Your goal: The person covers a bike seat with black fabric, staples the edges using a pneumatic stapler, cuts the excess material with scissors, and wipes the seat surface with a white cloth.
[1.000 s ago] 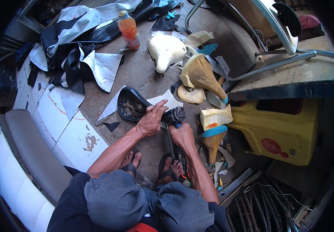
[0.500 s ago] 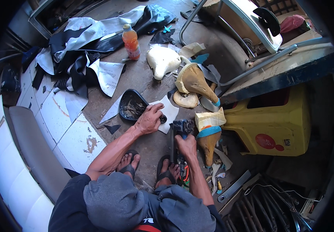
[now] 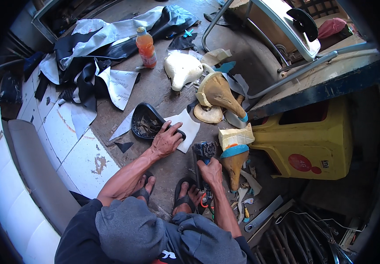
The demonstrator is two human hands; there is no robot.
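Observation:
My left hand (image 3: 165, 141) grips the narrow end of a black saddle shell (image 3: 145, 115), which lies with its hollow side up on a white sheet (image 3: 190, 130). My right hand (image 3: 212, 169) is closed on a dark tool (image 3: 204, 148) with a blue handle, perhaps a staple gun, just right of the sheet. Beside the tool are a cream foam block (image 3: 235, 135) and a tan saddle (image 3: 234, 165) with a blue band. A white saddle (image 3: 182, 70) and another tan saddle (image 3: 218, 90) lie farther back.
An orange drink bottle (image 3: 146, 50) stands by black-and-white sheet scraps (image 3: 115, 88). A yellow plastic piece (image 3: 313, 145) lies right, below a bench (image 3: 317, 83) and tubular metal frame (image 3: 308, 39). Upholstered pads (image 3: 31, 163) are at left; metal tubes (image 3: 286, 237) at lower right.
My right hand and the tool have dropped away from the saddle shell's narrow end to the right. My left hand stays on the shell, slightly lower in view.

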